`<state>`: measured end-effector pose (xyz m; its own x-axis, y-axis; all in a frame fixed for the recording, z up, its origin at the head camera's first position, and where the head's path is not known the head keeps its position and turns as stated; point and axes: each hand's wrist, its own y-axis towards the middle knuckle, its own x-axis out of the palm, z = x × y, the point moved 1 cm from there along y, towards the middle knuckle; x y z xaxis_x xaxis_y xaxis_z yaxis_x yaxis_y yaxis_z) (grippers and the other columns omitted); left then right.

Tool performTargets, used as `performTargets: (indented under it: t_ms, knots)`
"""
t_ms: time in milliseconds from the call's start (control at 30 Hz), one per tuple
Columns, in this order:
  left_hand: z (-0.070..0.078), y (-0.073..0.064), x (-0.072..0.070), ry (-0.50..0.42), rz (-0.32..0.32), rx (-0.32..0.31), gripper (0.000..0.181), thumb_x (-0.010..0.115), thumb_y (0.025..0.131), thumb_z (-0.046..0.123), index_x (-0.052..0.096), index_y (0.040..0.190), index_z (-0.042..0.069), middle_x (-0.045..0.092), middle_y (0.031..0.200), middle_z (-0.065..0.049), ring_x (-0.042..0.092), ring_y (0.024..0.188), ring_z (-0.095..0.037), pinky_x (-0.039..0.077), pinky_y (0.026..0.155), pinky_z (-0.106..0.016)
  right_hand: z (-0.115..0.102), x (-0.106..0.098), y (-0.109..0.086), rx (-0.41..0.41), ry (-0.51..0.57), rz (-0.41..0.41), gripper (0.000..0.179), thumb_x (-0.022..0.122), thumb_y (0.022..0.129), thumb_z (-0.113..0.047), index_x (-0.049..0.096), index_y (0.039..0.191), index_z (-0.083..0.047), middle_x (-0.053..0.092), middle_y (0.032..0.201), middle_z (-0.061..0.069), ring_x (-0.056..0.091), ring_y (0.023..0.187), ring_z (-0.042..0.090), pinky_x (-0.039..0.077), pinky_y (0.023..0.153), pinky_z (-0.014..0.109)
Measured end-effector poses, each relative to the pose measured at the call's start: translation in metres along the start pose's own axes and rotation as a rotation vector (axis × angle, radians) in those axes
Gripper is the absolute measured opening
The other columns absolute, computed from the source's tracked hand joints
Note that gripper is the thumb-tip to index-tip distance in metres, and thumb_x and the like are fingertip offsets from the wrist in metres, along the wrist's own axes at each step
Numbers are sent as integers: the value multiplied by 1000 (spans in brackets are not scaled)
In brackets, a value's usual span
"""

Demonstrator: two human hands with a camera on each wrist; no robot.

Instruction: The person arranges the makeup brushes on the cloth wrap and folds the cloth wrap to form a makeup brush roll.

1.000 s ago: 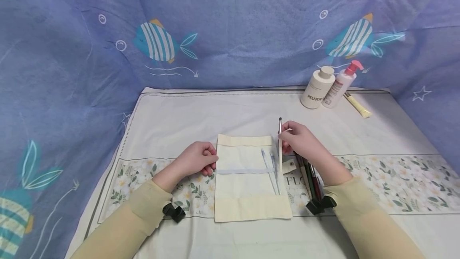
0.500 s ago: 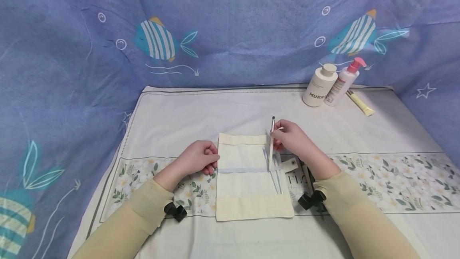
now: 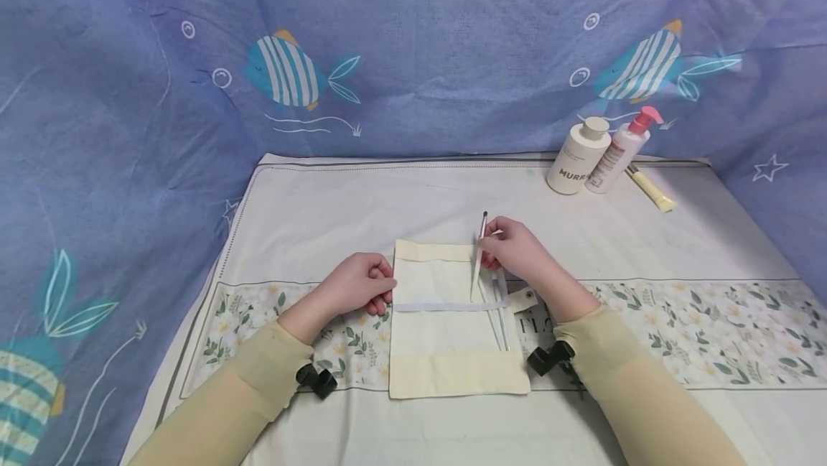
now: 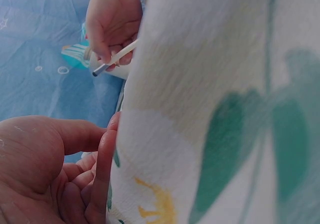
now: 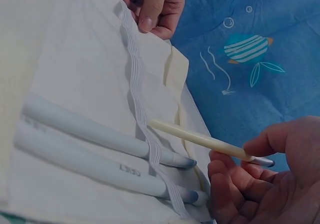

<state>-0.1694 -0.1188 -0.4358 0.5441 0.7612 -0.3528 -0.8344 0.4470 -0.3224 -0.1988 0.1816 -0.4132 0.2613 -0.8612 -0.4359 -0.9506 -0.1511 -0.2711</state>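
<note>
A cream cloth brush roll (image 3: 426, 340) lies unfolded, an elastic band (image 3: 439, 306) across its middle. My left hand (image 3: 357, 284) pinches its left edge between thumb and fingers. Over the roll's right half, my right hand (image 3: 517, 250) holds a slim makeup brush (image 3: 477, 268) near its ferrule, small dark head up, pale handle slanting down. In the right wrist view the handle's end meets the elastic band (image 5: 137, 83); I cannot tell whether it is under it. Two pale-handled brushes, an upper one (image 5: 90, 129) and a lower one (image 5: 95, 164), sit under the band.
At the back right stand a white bottle (image 3: 577, 157) and a pink-topped pump bottle (image 3: 618, 157). A yellow tube (image 3: 652, 189) lies beside them. A small tab (image 3: 522, 299) sticks out from the roll's right side. A blue fish-print cloth (image 3: 413, 57) hangs behind the table.
My right hand has moved left over the roll with the brush, which now tilts with its handle end by the elastic band. My left hand stays at the roll's edge.
</note>
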Motion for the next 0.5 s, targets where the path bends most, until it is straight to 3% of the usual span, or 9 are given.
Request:
performTargets:
  t_ms: [300, 500]
  knots:
    - [-1, 0, 0, 1, -2, -7, 9, 61, 103, 11, 60, 102, 2, 71, 78, -9, 69, 57, -18, 61, 57, -34, 0, 3, 1, -10, -67, -32, 16, 61, 99, -12, 57, 108, 1, 63, 77, 6, 63, 68, 18, 54, 62, 29]
    - [-1, 0, 0, -5, -3, -9, 9, 61, 103, 11, 60, 102, 2, 71, 78, -9, 69, 58, -18, 61, 57, -34, 0, 5, 0, -1, -63, -69, 24, 60, 97, -12, 54, 116, 1, 66, 80, 6, 59, 66, 18, 50, 61, 30]
